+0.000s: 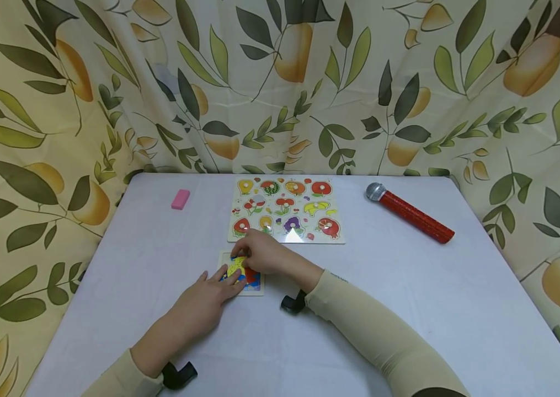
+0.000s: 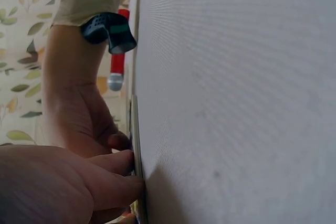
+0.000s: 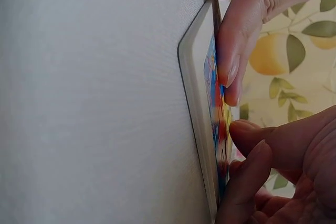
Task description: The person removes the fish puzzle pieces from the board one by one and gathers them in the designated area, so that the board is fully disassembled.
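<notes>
A small jigsaw puzzle (image 1: pixel 255 291) with a blue, red and yellow picture lies in a pale frame on the table. My left hand (image 1: pixel 203 300) comes in from the lower left, its fairly straight fingers resting on the picture and the near-left side of the frame. From the right, my right hand (image 1: pixel 263 252) bends its thumb and fingers at the upper part of the puzzle, about a yellow puzzle piece (image 1: pixel 235 266). In the right wrist view the puzzle frame (image 3: pixel 195 72) appears edge-on; the right thumb (image 3: pixel 245 130) touches the yellow part. The fingers partly hide the picture.
Just beyond the puzzle lies a fruit peg board (image 1: pixel 287 212) with several knobbed pieces. A pink block (image 1: pixel 180 199) is at the back left. A red microphone (image 1: pixel 416 219) with a silver head lies at the back right. Patterned curtain (image 1: pixel 280 110) hangs behind the table.
</notes>
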A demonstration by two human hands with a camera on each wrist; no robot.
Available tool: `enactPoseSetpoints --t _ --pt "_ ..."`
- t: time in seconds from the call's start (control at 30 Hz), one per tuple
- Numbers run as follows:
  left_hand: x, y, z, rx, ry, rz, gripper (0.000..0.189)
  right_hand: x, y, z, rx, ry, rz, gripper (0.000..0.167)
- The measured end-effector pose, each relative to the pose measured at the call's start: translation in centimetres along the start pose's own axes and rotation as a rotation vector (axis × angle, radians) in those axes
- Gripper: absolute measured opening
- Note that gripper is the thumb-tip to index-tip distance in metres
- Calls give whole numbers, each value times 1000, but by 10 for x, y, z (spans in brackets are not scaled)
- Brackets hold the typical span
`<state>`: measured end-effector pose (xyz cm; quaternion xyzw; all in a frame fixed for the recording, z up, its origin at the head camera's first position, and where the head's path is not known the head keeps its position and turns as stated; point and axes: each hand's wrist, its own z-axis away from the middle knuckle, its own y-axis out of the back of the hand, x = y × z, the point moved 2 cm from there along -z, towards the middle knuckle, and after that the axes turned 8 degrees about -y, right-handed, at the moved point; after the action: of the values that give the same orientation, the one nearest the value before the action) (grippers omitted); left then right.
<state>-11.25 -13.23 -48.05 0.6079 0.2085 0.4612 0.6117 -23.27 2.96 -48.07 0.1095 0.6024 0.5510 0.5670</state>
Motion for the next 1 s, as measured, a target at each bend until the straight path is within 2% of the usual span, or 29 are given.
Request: enactPoseSetpoints --t 0.33,0.57,0.77,1.0 --pt "-4 -4 -2 21 -8 15 43 -2 1 2 4 -19 -27 20" --pt "-4 -3 0 19 -4 28 43 0 1 0 26 -31 -101 25" --pt "-2 0 0 16 3 45 43 2 1 1 64 -69 -188 19" --pt "-3 -2 -1 11 5 42 43 -1 6 5 76 -78 -201 16"
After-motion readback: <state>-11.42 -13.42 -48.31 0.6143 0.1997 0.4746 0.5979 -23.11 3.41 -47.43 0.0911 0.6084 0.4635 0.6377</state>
